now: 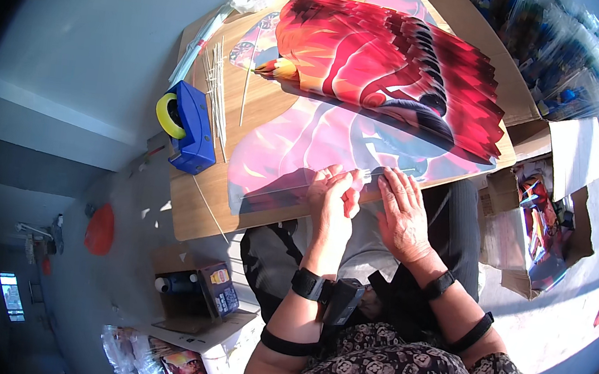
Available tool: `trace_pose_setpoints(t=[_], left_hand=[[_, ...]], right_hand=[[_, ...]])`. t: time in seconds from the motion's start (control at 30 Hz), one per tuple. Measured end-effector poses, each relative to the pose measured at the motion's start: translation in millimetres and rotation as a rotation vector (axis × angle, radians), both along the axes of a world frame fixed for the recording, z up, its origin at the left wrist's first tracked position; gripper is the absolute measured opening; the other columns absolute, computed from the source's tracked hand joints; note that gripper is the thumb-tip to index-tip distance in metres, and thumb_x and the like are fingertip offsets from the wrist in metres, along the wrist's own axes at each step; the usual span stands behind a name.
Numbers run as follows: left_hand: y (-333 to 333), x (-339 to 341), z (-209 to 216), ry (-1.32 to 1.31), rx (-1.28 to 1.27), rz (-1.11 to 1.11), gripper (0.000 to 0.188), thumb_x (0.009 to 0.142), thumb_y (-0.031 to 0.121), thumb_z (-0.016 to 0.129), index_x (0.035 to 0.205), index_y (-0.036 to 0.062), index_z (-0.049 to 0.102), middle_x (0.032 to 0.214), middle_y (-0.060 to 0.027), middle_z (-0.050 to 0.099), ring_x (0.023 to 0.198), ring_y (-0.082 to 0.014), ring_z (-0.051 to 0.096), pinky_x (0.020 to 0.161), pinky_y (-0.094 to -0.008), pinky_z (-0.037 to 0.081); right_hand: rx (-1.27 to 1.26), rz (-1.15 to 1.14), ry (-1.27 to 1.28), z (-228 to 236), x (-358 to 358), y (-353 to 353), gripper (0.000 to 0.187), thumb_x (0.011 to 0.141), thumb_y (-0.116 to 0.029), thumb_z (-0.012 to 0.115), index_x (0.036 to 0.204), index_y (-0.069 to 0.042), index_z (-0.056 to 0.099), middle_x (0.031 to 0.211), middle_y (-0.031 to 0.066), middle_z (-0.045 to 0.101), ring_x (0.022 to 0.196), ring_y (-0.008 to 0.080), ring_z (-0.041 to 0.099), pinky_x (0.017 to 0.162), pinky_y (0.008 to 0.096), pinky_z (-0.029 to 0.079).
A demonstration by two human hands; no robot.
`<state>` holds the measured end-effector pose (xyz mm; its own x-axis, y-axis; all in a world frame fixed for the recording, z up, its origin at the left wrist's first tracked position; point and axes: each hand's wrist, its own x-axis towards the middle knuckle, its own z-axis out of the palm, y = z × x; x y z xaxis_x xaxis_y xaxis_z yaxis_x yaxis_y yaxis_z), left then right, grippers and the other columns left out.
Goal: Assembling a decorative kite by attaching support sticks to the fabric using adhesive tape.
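Pressing pink kite sheet [297,142], both hands

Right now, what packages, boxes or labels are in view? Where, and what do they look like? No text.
Open cardboard box: right of the board, brown, holding colourful sheets.
Small box: on a carton below the board, dark blue with a yellow label.
Clear bags: top right, filled with blue and mixed-colour goods.
Tape dispenser: board's left edge, blue with a yellow roll.
Neither hand touches any of these.
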<state>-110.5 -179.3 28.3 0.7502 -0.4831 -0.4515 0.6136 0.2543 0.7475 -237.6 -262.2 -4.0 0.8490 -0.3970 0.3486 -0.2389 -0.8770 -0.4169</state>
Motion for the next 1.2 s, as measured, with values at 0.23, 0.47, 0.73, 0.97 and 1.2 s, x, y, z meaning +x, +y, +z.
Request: trace_pose_setpoints(t=[0.23, 0.47, 0.73, 0.97, 1.2], left_hand=[[-5.2, 0.9, -11.2, -0.039, -0.034, -0.067, 0.017, 0.091, 0.006, 0.057, 0.104, 0.0057, 0.046, 0.089, -0.0161, 0.066, 0.050, -0.0106, 0.056, 0.037, -0.0195, 0.039], [-9.8, -5.2, -13.3, -0.155, 0.020, -0.076, 0.016, 0.092, 0.011, 0.059, 0.105, 0.0058, 0.050, 0.091, -0.0154, 0.066, 0.050, -0.0081, 0.055, 0.037, -0.0183, 0.038], [-12.8, -10.2, -16.0, -0.306, 0.181, -0.087, 0.016, 0.093, 0.011, 0.059, 0.106, 0.0047, 0.052, 0.093, -0.0094, 0.066, 0.053, -0.0070, 0.051, 0.044, -0.0194, 0.038], [-4.9, -4.2, -24.4, -1.181, 0.486, 0.027, 0.030, 0.091, 0.003, 0.057, 0.121, 0.0038, 0.051, 0.093, -0.0066, 0.055, 0.075, -0.0176, 0.053, 0.070, -0.0329, 0.047], [9.5, 4.1, 8.3, -0.099, 0.186, -0.131, 0.017, 0.095, 0.023, 0.059, 0.083, 0.0137, 0.052, 0.058, 0.0061, 0.040, 0.042, -0.0030, 0.033, 0.036, -0.0198, 0.026]], right_hand=[[0.031, 0.003, -0.107, -3.1, 0.8, -1.2, 0.049, 0.076, -0.004, 0.059, 0.124, 0.005, 0.054, 0.137, 0.0201, 0.048, 0.132, 0.0341, 0.042, 0.113, 0.0479, 0.028], [0.054, 0.005, -0.134, -2.9, 1.0, -2.3, 0.051, 0.076, -0.003, 0.058, 0.126, 0.004, 0.052, 0.136, 0.0203, 0.049, 0.131, 0.0343, 0.043, 0.113, 0.0482, 0.028], [-0.009, -0.005, -0.078, -3.8, 1.9, -0.9, 0.055, 0.076, -0.007, 0.057, 0.131, -0.005, 0.052, 0.139, 0.0189, 0.046, 0.132, 0.0349, 0.041, 0.112, 0.0486, 0.028], [-0.058, -0.006, -0.043, 0.5, 2.8, -2.0, 0.054, 0.078, -0.012, 0.055, 0.132, -0.006, 0.052, 0.136, 0.0182, 0.046, 0.130, 0.0339, 0.042, 0.111, 0.0478, 0.029], [-0.130, -0.064, 0.088, 12.7, 10.3, -2.0, 0.062, 0.076, -0.010, 0.056, 0.138, -0.010, 0.046, 0.131, 0.0168, 0.046, 0.124, 0.0354, 0.043, 0.107, 0.0474, 0.031]])
